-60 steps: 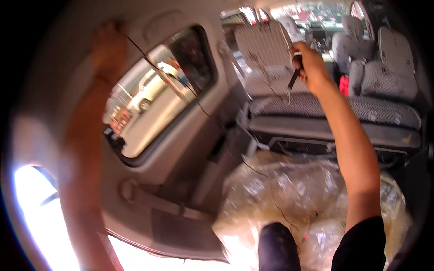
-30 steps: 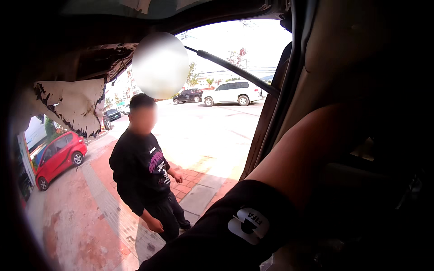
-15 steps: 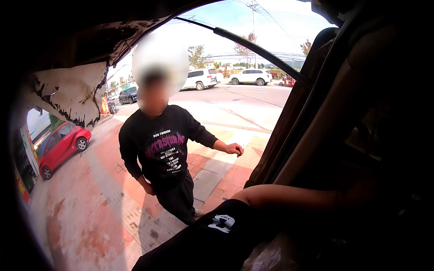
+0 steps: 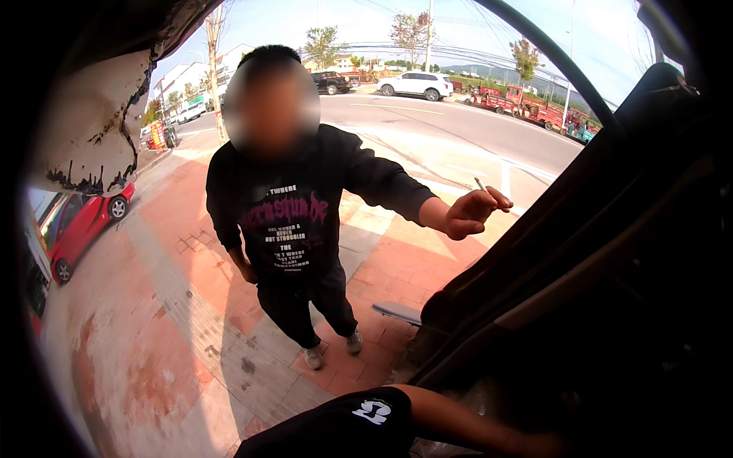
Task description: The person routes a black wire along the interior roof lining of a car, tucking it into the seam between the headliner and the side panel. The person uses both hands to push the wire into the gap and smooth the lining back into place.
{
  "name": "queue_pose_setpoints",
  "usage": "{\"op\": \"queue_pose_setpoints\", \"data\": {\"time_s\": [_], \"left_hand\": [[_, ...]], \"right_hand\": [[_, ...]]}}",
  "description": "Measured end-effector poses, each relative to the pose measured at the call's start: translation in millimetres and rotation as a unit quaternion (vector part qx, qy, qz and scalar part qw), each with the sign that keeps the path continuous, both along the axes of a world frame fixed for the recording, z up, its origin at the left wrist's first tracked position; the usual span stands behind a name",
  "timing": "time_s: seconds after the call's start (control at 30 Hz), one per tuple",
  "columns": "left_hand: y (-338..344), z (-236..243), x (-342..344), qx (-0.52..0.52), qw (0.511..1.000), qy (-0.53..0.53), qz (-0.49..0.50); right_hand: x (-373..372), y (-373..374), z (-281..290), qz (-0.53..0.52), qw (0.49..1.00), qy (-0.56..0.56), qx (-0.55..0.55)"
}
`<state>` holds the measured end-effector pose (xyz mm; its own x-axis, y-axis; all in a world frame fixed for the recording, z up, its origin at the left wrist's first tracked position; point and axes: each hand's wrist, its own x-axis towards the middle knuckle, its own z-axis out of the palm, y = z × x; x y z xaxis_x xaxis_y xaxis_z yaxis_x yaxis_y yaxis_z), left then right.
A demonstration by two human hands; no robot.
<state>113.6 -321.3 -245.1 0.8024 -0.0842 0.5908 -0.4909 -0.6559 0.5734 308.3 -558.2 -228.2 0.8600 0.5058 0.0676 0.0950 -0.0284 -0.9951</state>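
Note:
My left forearm extends rightward along the lower edge from a black short sleeve. My left hand (image 4: 538,443) is lost in shadow near the vehicle's dark inner side; its fingers and anything in them are hidden. My right hand is out of sight. Facing me outside the opening stands a person (image 4: 282,221) in a black printed sweatshirt and black trousers. That person's outstretched hand (image 4: 469,217) holds a thin white cigarette-like stick (image 4: 481,185) between the fingers; their other hand hangs by the hip.
The opening's dark frame (image 4: 504,290) and a support strut (image 4: 569,72) border the right. A torn pale panel (image 4: 95,114) hangs upper left. Outside are reddish paving (image 4: 389,343), a red car (image 4: 84,233), a white car (image 4: 405,85) on the road and red three-wheelers (image 4: 527,107).
My view swung from the interior to the opening. The person has come closer and raised an arm toward me. My left arm is now lower in the view; my right has left it.

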Motion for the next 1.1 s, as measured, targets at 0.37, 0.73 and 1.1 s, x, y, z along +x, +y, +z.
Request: {"op": "queue_pose_setpoints", "data": {"time_s": [0.37,0.73,1.1], "left_hand": [[-18.9,21.2,-36.9,-0.137,0.989,0.052,0.032],[2.4,-8.8,-84.2,-0.105,0.973,0.174,0.112],[11.8,-8.3,-132.5,-0.187,0.947,0.259,0.027]], "right_hand": [[-118.3,67.1,1.9,0.030,0.980,-0.195,-0.038],[-145.1,91.2,-5.8,0.264,0.956,-0.087,-0.096],[-185.1,106.8,-15.6,0.401,0.913,-0.019,-0.077]]}}
